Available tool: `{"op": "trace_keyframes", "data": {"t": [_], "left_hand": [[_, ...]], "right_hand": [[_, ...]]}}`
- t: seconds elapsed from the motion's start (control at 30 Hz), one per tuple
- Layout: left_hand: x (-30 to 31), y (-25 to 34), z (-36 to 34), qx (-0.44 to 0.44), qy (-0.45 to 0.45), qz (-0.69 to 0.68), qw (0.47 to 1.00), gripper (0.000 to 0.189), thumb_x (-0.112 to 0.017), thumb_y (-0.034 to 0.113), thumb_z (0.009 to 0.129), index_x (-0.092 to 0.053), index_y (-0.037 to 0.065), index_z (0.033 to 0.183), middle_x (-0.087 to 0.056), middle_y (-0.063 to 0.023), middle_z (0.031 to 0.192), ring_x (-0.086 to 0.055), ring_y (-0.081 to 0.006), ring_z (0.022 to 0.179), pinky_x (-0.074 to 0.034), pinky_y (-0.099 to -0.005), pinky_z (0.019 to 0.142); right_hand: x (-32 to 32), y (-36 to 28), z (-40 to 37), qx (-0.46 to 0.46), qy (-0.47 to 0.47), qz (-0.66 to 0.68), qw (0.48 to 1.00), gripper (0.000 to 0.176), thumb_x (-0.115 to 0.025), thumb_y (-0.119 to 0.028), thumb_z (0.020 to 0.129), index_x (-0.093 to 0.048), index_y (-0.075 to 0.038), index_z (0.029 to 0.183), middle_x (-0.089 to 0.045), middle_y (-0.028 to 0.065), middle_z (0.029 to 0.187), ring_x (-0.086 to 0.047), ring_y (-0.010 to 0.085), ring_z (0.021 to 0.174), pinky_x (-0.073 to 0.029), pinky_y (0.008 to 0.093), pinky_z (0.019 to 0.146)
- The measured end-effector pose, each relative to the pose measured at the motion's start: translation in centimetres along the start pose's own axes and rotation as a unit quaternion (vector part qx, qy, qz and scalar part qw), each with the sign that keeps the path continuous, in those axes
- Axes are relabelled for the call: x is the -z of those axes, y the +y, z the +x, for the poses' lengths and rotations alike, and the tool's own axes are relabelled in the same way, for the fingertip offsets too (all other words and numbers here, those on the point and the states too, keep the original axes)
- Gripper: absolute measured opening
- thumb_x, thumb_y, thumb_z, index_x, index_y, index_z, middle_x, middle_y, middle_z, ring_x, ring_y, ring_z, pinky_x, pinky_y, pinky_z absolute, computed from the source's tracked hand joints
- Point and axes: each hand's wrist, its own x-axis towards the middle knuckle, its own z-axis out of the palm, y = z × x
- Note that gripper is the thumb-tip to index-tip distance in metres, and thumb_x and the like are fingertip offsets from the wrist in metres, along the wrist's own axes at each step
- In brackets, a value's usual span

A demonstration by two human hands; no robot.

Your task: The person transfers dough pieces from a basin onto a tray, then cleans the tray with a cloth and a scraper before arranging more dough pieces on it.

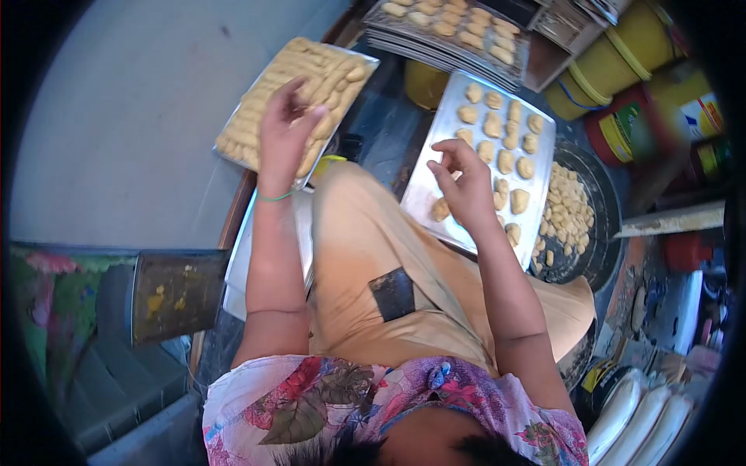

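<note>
My left hand (pixel 289 128) is over a metal tray (pixel 371 64) packed with rows of rolled dough pieces (pixel 256 109). Its fingers curve with the thumb held apart, and nothing shows between them. Over a second baking tray (pixel 420 182) hovers my right hand (pixel 468 186), thumb and forefinger spread with a gap and no dough visible in the grip. Spaced rows of small shaped dough pieces (pixel 505 161) lie on that tray, a few partly hidden behind my right hand and forearm.
A round black basin (pixel 610 225) holding many cut dough lumps (pixel 566 210) stands right of the baking tray. Stacked racks (pixel 443 50) with dough pieces are at the back. Yellow buckets (pixel 614 58) stand at upper right. My bent legs (pixel 365 248) lie between the trays.
</note>
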Motion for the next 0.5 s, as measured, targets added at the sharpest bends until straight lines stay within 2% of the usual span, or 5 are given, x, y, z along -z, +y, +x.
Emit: {"op": "trace_keyframes", "data": {"t": [0.07,0.17,0.23,0.4,0.5], "left_hand": [[6.2,-4.9,-2.8,0.058,0.114,0.031,0.991,0.039,-0.071,0.010,0.086,-0.060,-0.001,0.123,-0.062,-0.0040,0.103,-0.055,-0.0123,0.092,-0.046,-0.0272,0.082],[15.0,-16.4,-11.9,0.189,0.228,0.027,0.955,0.041,-0.069,0.011,0.088,-0.059,-0.004,0.125,-0.063,-0.0055,0.105,-0.057,-0.0130,0.092,-0.046,-0.0263,0.083],[19.8,-23.5,-20.1,0.216,0.244,0.090,0.941,0.038,-0.065,0.008,0.090,-0.057,-0.007,0.124,-0.061,-0.0171,0.124,-0.060,-0.0227,0.111,-0.048,-0.0317,0.092],[24.2,-34.3,-37.8,0.541,0.305,0.326,0.713,0.061,-0.077,0.021,0.076,-0.055,-0.006,0.126,-0.061,-0.0274,0.123,-0.061,-0.0369,0.112,-0.047,-0.0407,0.098],[24.5,-32.8,-48.4,0.551,0.350,0.132,0.746,0.058,-0.073,0.020,0.082,-0.054,-0.005,0.130,-0.059,-0.0271,0.128,-0.059,-0.0406,0.117,-0.044,-0.0458,0.102]], "right_hand": [[-3.3,-4.1,-0.2,0.059,-0.035,0.038,0.997,0.036,-0.069,-0.004,0.086,-0.062,-0.007,0.121,-0.066,0.0066,0.094,-0.063,0.0138,0.085,-0.049,0.0266,0.076],[-8.9,-7.2,-1.0,0.213,-0.197,-0.064,0.955,0.063,-0.071,-0.017,0.083,-0.047,-0.011,0.141,-0.045,0.0203,0.145,-0.044,0.0386,0.131,-0.034,0.0467,0.108],[-12.9,-8.2,-3.5,0.231,-0.297,-0.088,0.922,0.067,-0.071,-0.024,0.084,-0.043,-0.014,0.144,-0.038,0.0188,0.150,-0.040,0.0366,0.135,-0.030,0.0520,0.111],[-19.2,-5.7,-6.6,0.325,-0.385,-0.262,0.823,0.064,-0.067,-0.032,0.086,-0.043,-0.016,0.143,-0.038,0.0151,0.151,-0.037,0.0307,0.138,-0.026,0.0575,0.112],[-19.9,-6.0,-6.8,0.301,-0.412,-0.265,0.818,0.060,-0.067,-0.033,0.086,-0.047,-0.015,0.140,-0.040,0.0133,0.149,-0.039,0.0292,0.137,-0.026,0.0547,0.113]]}}
